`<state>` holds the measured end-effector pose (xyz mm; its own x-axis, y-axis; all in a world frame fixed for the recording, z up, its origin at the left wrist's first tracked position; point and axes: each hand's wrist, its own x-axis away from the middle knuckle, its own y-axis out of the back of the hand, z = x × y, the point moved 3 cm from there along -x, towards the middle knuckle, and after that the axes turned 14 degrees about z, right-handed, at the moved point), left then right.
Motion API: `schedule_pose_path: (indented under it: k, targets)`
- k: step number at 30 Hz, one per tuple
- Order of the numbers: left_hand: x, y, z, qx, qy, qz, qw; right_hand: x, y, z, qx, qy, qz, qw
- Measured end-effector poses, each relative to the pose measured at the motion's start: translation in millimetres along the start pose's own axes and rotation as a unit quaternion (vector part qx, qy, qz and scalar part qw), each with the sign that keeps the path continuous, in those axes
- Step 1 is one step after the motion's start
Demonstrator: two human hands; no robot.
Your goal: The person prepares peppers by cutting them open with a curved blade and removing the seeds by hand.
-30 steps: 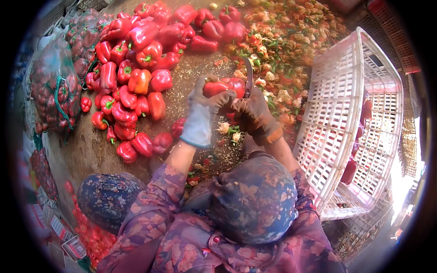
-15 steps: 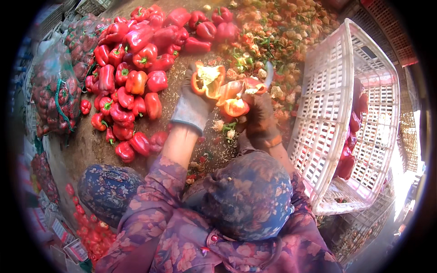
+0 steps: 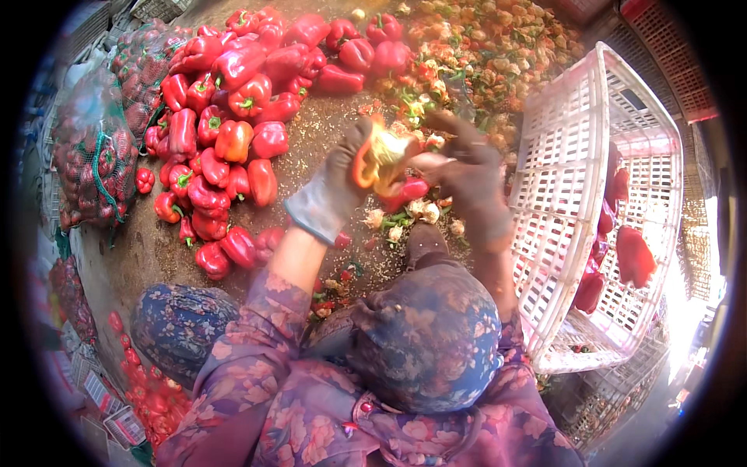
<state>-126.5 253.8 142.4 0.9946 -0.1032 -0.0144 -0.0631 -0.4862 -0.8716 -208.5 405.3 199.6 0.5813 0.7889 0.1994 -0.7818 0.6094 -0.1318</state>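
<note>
My left hand (image 3: 334, 175), in a grey-white glove with dark, stained fingers, is closed around a cut red bell pepper (image 3: 381, 159) whose pale seedy inside shows. Close on its right, my right hand (image 3: 471, 175) wears a dark brown glove and is smeared by motion. A faint greyish streak above its fingers looks like the knife blade (image 3: 461, 97); its grip is not clear. Below the hands a red pepper piece (image 3: 414, 189) shows beside cut-out pepper cores (image 3: 424, 212). One red pepper piece (image 3: 635, 255) appears within the white crate (image 3: 556, 194), apparently in the air.
Whole red peppers (image 3: 233, 101) are heaped at the far left, beside filled mesh sacks (image 3: 93, 163). Discarded cores and stems (image 3: 498, 47) cover the far right. The crate, tilted on its side, holds red pieces along its wall. My flower-patterned knees (image 3: 424, 335) are near.
My right hand has swung up and right, away from the pepper in my left hand. A red pepper piece now shows inside the crate. My left hand has shifted slightly right.
</note>
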Motion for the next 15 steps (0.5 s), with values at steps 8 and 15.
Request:
schedule_pose_path:
  k: [8, 15]
  targets:
    - [19.3, -9.7, -9.9, -0.196, 0.101, -0.085, 0.972, -30.8, -13.4, -32.8, 0.217, 0.066, 0.114, 0.967]
    - [24.9, 3.3, 7.8, -0.293, 0.093, -0.216, 0.927, -34.3, -13.8, -92.7, 0.011, -0.007, 0.071, 0.997]
